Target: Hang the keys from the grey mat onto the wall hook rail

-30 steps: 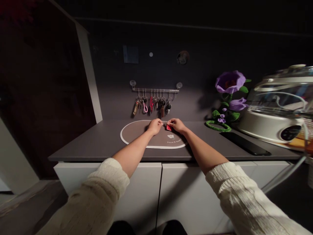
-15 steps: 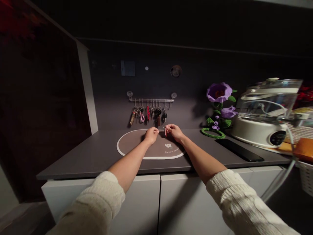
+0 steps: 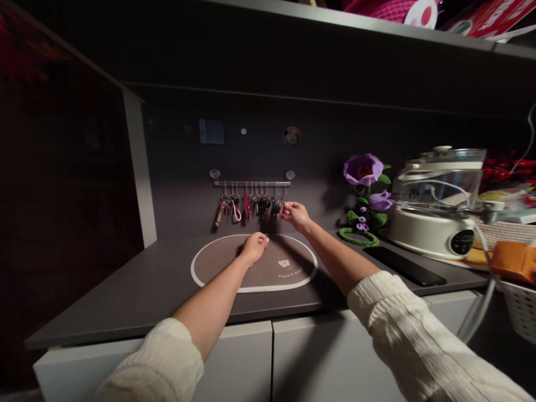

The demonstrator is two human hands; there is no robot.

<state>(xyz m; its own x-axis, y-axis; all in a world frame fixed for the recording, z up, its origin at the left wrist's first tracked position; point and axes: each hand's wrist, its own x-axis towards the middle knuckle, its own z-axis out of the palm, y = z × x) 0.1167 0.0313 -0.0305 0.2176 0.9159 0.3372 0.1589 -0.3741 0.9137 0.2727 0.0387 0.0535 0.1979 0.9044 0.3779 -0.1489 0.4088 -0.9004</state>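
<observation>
My right hand (image 3: 295,215) is raised near the right end of a clear rail (image 3: 253,183) on the dark wall, pinching a small red item (image 3: 282,211). Several sets of keys hang from the rail's hooks, among them a pink loop (image 3: 237,214), a red key ring (image 3: 247,206) and a brown tag (image 3: 220,214). My left hand (image 3: 255,247) is closed above the brown oval mat (image 3: 221,262); what its fingers hold, if anything, is too small to make out.
Right of the mat stand a purple flower decoration (image 3: 363,170), a black phone (image 3: 404,266) and a white appliance (image 3: 435,229) with a cable. A perforated basket (image 3: 519,307) is at the far right. A shelf (image 3: 360,25) overhangs the counter.
My right hand has risen from above the mat towards the hanging keys, with the red item in it. The hands are farther apart, and the view has tilted up slightly.
</observation>
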